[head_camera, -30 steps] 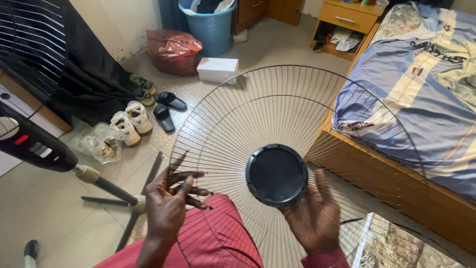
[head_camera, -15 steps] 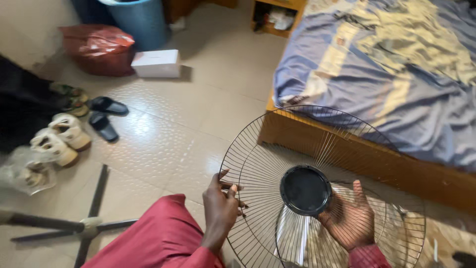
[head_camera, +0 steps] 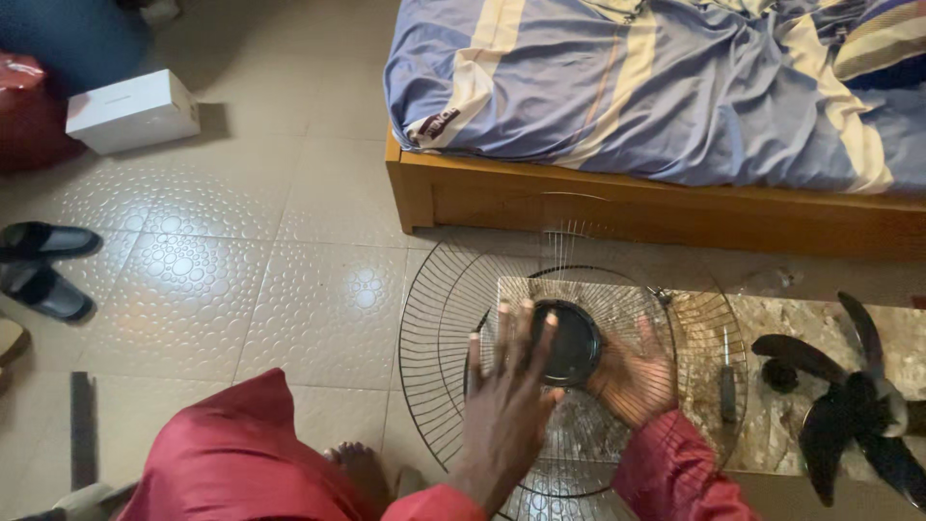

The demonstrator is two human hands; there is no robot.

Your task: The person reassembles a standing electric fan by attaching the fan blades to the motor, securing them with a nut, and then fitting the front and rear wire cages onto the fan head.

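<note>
A round wire fan grille (head_camera: 434, 318) with a black centre cap (head_camera: 577, 338) lies nearly flat over a low marble-topped table (head_camera: 801, 323). My left hand (head_camera: 509, 396) rests on top of the grille just left of the cap, fingers spread. Under the wires to the right of the cap, my right hand (head_camera: 637, 381) cups the grille from below. A black fan blade (head_camera: 849, 405) lies on the table to the right, apart from the grille. A dark slim tool (head_camera: 728, 386) lies beneath the grille's right edge.
A wooden bed frame (head_camera: 598, 203) with a blue striped blanket (head_camera: 656, 87) stands just behind the table. On the tiled floor to the left are a white box (head_camera: 130, 111), black slippers (head_camera: 43, 260) and a red bag (head_camera: 24, 106). My red-clothed knee (head_camera: 231, 453) is at bottom left.
The grille has come down from upright in front of me to nearly flat over the table. My left hand moved from its rim onto its top. The view swung right and down.
</note>
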